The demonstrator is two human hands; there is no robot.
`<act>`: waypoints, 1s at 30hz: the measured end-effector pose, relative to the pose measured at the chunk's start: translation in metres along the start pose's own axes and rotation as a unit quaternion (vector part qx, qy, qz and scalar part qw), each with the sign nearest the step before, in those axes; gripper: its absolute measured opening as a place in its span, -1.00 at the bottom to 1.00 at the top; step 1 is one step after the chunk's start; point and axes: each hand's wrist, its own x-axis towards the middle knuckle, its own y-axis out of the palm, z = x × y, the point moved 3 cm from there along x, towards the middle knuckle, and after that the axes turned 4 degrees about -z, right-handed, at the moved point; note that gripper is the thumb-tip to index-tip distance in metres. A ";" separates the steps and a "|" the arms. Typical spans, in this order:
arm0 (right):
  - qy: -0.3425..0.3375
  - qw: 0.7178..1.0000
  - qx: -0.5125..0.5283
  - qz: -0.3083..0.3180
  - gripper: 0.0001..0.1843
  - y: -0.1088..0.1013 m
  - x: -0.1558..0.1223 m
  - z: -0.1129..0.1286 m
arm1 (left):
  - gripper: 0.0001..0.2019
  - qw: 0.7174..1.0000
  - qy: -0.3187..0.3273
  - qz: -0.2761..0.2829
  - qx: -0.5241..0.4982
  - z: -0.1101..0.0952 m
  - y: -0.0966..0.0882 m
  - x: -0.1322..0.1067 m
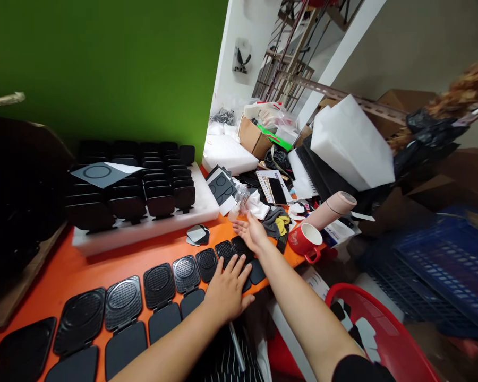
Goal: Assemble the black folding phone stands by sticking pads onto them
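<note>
A row of several black hinged cases [159,289] lies open along the front of the orange table [115,262]. My left hand [226,291] rests flat on the cases near the row's right end, fingers spread, holding nothing. My right hand [250,233] reaches further out over the table's right end, fingers stretched forward and open, just above the last case [241,246]. A small stack of grey-and-black pads [198,234] lies to its left, apart from it.
A white foam tray [143,225] carries rows of upright black parts [143,183] behind the cases. A red mug [305,241], a pink tube [331,209], rags and papers crowd the table's right end. White foam blocks [352,143], a red basket [386,339] and a blue crate [446,265] stand at right.
</note>
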 end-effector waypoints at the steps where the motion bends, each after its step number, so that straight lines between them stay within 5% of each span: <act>1: 0.037 0.998 0.046 0.013 -0.63 0.014 0.005 0.001 | -0.30 1.000 0.001 0.000 -0.001 0.000 -0.001 0.000; 4: 0.109 0.983 0.146 0.028 -0.55 0.045 0.020 0.003 | -0.29 1.000 0.003 0.004 -0.001 0.000 -0.003 -0.001; 7: 0.097 0.984 0.150 0.004 -0.64 0.047 0.028 0.006 | -0.28 1.000 0.000 0.009 -0.012 0.001 -0.004 -0.001; 11: 0.028 0.986 0.154 -0.065 -0.93 0.008 0.021 0.010 | -0.29 1.000 -0.007 0.004 -0.029 0.001 -0.003 0.000; 18: -0.111 0.956 0.102 -0.251 -0.70 -0.072 0.004 0.001 | -0.33 0.999 -0.007 -0.003 -0.031 0.003 0.001 0.001; 30: -0.186 0.923 -0.028 -0.336 -0.65 -0.074 0.013 -0.021 | -0.34 1.000 -0.009 0.012 -0.027 0.001 -0.001 0.002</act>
